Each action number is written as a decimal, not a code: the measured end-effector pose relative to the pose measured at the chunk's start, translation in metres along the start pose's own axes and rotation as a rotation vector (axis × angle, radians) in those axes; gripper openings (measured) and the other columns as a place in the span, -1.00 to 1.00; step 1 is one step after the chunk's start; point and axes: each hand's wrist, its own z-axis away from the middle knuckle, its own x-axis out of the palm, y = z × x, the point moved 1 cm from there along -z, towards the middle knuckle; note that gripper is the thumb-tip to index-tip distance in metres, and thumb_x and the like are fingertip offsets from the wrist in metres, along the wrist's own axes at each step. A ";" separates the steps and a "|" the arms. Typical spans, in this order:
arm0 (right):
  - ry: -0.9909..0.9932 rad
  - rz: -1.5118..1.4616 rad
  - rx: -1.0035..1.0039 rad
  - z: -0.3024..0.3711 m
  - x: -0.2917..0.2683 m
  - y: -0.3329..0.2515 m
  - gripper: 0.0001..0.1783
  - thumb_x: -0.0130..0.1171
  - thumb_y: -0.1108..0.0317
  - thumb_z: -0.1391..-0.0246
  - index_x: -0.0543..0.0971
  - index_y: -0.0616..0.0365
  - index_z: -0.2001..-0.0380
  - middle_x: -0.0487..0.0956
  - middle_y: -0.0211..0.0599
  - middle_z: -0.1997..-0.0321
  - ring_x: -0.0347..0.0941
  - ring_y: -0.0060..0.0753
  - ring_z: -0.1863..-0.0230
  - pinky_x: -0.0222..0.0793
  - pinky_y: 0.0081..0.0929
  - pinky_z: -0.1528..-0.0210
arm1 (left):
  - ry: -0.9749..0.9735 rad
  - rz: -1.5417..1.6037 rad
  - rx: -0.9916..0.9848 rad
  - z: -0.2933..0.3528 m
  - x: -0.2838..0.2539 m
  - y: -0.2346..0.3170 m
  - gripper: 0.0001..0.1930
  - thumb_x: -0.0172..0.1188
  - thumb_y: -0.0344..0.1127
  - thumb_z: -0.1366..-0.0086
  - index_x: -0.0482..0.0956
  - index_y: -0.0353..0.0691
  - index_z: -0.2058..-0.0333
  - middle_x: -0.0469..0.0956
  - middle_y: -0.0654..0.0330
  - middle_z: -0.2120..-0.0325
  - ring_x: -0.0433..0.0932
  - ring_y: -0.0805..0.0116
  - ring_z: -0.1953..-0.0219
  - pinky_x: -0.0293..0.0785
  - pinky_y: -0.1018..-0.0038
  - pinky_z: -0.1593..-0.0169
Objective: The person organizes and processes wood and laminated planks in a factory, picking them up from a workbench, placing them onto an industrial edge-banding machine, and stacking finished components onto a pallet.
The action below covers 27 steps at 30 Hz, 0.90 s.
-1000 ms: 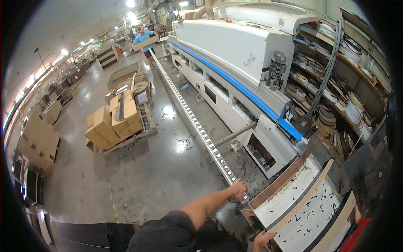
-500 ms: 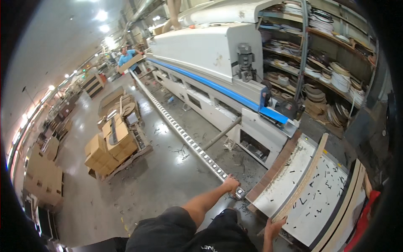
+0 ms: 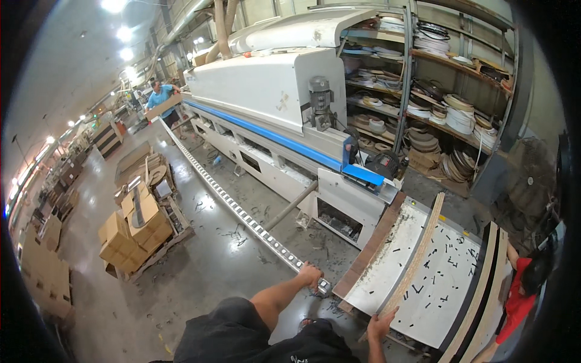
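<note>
My left hand (image 3: 311, 276) is closed over the near end of a long rail with small white rollers (image 3: 239, 211), which runs away from me alongside the white machine. My right hand (image 3: 380, 325) grips the near end of a narrow wooden board (image 3: 417, 257) with a pale chipboard-like edge. That board lies lengthwise on a white table (image 3: 445, 290) strewn with short black scraps. The fingers of my right hand are partly hidden by the board.
A long white machine (image 3: 242, 91) with a blue strip fills the far side. Cardboard boxes (image 3: 134, 227) on a pallet stand left. Black-edged boards (image 3: 478, 290) lie at the table's right, beside a person in red (image 3: 519, 302). Another person in blue (image 3: 160, 97) holds a panel far off.
The view has swung right, so the scene sits further left and more of the person in red shows. Both my hands keep their holds on the rail and the board.
</note>
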 end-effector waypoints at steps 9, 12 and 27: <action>-0.008 -0.035 -0.018 -0.002 -0.004 -0.007 0.26 0.37 0.47 -0.10 -0.23 0.14 -0.67 0.29 0.44 -0.49 0.37 0.46 -0.42 0.40 0.07 -0.43 | 0.011 -0.005 0.004 -0.002 0.003 -0.002 -0.21 0.66 0.14 0.23 0.75 0.24 -0.11 0.73 0.22 -0.02 0.60 0.13 -0.24 0.29 -0.04 -0.31; -0.050 -0.022 0.063 -0.001 -0.004 -0.006 0.26 0.38 0.47 -0.10 -0.22 0.14 -0.67 0.29 0.44 -0.50 0.37 0.47 -0.42 0.40 0.09 -0.43 | 0.040 -0.017 0.011 0.000 0.003 -0.001 -0.26 0.65 0.12 0.21 0.77 0.23 -0.07 0.74 0.23 0.02 0.64 0.14 -0.18 0.32 -0.02 -0.25; -0.054 -0.040 -0.021 -0.001 -0.007 -0.005 0.15 0.35 0.44 -0.20 -0.17 0.29 -0.64 0.27 0.43 -0.51 0.38 0.45 -0.43 0.39 0.06 -0.42 | -0.024 -0.063 -0.002 -0.004 0.004 -0.001 -0.16 0.65 0.17 0.18 0.68 0.33 -0.21 0.72 0.30 -0.07 0.59 0.18 -0.27 0.28 -0.05 -0.38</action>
